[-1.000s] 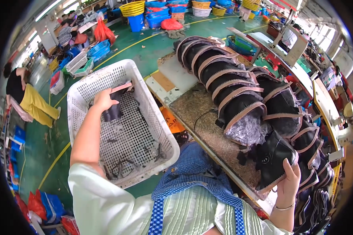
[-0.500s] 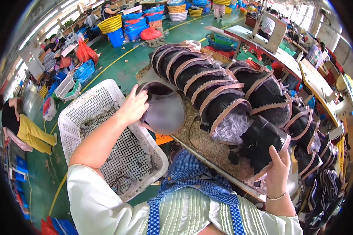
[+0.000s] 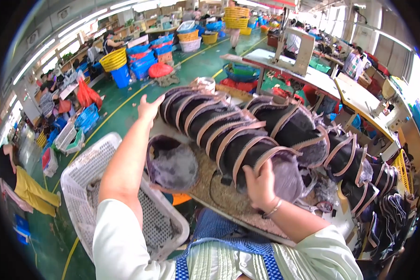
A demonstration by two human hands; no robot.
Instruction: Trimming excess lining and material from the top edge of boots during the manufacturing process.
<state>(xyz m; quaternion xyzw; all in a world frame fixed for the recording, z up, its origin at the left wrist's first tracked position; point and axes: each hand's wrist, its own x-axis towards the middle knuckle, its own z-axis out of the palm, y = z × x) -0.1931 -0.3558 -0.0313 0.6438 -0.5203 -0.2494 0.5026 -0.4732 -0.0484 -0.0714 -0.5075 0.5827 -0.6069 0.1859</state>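
Observation:
Black boot uppers with tan zigzag-cut edges and grey fuzzy lining lie nested in a long row across the worktable. My left hand, fingers stretched, is at the far left end of this row; whether it touches the end piece is unclear. At the near end, my right hand lies against the front upper, thumb and fingers apart, beside its grey lining. A single upper stands apart on the table's left side, its fuzzy lining showing. A second nested row lies just to the right.
A white perforated basket stands left of the speckled worktable. More stacked uppers are at the right, near a yellow basket. Sewing machine tables stand beyond. Other people work in the background.
My left hand has left the single upper for the far end of the row. My right hand has moved left to the row's near end; the upper it held no longer shows separately.

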